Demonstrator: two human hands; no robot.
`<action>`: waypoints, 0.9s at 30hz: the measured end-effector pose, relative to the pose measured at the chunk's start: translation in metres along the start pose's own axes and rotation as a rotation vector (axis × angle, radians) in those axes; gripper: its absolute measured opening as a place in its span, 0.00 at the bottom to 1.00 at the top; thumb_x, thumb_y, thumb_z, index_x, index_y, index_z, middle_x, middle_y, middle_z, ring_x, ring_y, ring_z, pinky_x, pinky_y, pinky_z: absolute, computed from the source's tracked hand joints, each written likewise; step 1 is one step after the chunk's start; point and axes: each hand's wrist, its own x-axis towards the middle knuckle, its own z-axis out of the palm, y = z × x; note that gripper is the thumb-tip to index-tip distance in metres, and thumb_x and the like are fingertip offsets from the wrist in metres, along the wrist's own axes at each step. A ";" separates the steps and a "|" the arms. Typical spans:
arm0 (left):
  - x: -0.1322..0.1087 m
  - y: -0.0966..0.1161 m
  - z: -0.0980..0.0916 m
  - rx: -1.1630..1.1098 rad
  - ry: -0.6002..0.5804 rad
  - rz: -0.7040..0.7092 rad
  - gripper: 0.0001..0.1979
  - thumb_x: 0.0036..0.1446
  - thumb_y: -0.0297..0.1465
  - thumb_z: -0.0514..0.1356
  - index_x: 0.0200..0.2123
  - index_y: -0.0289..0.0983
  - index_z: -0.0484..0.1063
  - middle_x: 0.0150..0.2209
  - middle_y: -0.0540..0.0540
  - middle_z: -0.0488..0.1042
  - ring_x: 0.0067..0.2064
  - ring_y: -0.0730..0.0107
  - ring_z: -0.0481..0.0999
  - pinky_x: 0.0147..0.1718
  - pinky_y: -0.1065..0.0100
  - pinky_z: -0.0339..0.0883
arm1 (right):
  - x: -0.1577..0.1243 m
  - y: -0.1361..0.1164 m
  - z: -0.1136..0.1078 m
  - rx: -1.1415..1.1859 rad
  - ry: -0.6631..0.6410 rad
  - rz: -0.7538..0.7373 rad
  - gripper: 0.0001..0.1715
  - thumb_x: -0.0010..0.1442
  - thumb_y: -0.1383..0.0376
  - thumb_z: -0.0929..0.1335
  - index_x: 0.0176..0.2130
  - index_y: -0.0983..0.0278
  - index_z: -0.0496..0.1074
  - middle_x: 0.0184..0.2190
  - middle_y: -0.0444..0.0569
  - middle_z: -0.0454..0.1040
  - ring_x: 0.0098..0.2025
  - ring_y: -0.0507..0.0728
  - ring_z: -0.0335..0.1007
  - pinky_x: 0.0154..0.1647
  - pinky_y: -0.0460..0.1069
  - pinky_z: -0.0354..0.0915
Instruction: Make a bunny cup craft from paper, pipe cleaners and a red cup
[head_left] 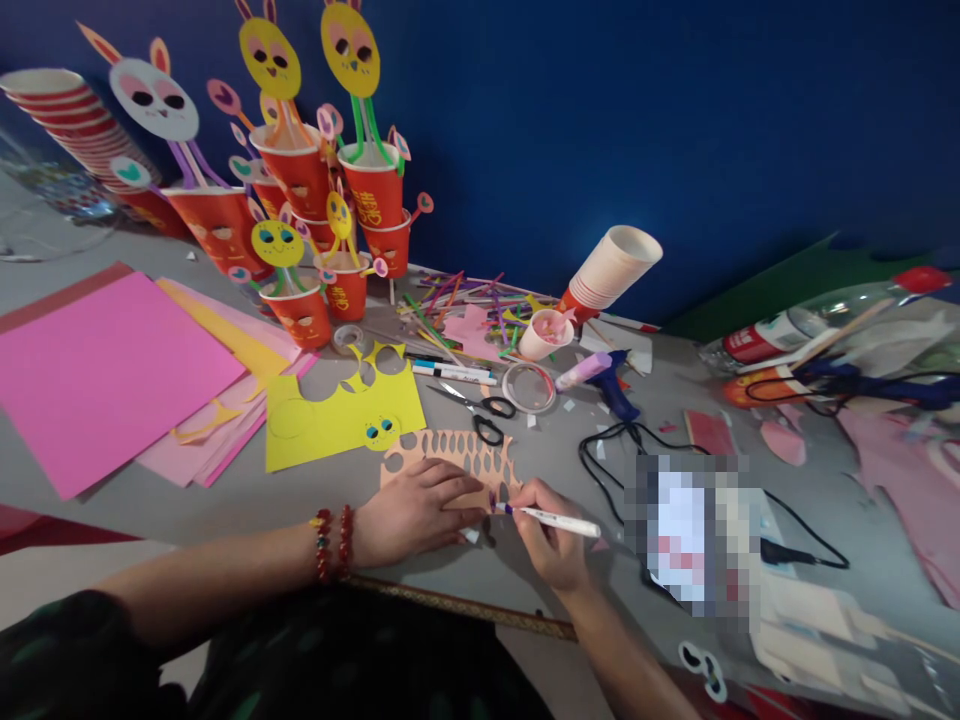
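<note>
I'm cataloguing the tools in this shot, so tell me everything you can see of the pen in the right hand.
The pen has a slim, straight white barrel, apparently plastic, with a dark purple section at its tip end. No cap covers that end. Gripped by the right hand, it lies at a low slant, back end pointing right, tip end at the peach sheet near its lower right edge. Actual tip contact is unclear.

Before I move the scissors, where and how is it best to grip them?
Probably by the black handle loops, with the right hand coming from the near side: the scissors lie flat, loops nearer you, blades pointing away and leftward.
</note>
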 end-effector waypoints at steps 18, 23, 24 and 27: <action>0.000 0.000 0.003 0.011 0.013 0.004 0.16 0.65 0.40 0.58 0.54 0.46 0.72 0.59 0.47 0.71 0.56 0.57 0.69 0.57 0.56 0.59 | 0.000 -0.001 0.000 -0.007 -0.005 0.003 0.10 0.61 0.68 0.63 0.28 0.59 0.64 0.18 0.38 0.60 0.20 0.52 0.56 0.23 0.46 0.54; 0.000 0.001 0.001 0.005 0.011 -0.003 0.16 0.65 0.40 0.59 0.54 0.46 0.72 0.59 0.47 0.71 0.56 0.57 0.69 0.57 0.56 0.59 | 0.001 -0.003 0.000 -0.011 0.005 0.020 0.09 0.61 0.68 0.64 0.28 0.60 0.66 0.19 0.39 0.63 0.20 0.52 0.59 0.23 0.46 0.56; 0.000 0.001 0.000 0.005 0.011 -0.003 0.16 0.65 0.40 0.59 0.54 0.46 0.72 0.59 0.47 0.71 0.56 0.57 0.69 0.57 0.56 0.59 | 0.001 -0.003 0.000 -0.011 0.002 0.020 0.09 0.60 0.68 0.64 0.28 0.60 0.66 0.19 0.39 0.63 0.20 0.52 0.58 0.23 0.46 0.56; 0.000 0.001 -0.001 0.004 0.010 -0.002 0.15 0.65 0.40 0.58 0.54 0.46 0.73 0.59 0.47 0.72 0.56 0.57 0.69 0.57 0.56 0.60 | 0.001 -0.003 0.000 -0.011 -0.002 0.027 0.10 0.61 0.67 0.63 0.27 0.59 0.65 0.18 0.38 0.61 0.20 0.52 0.57 0.22 0.46 0.55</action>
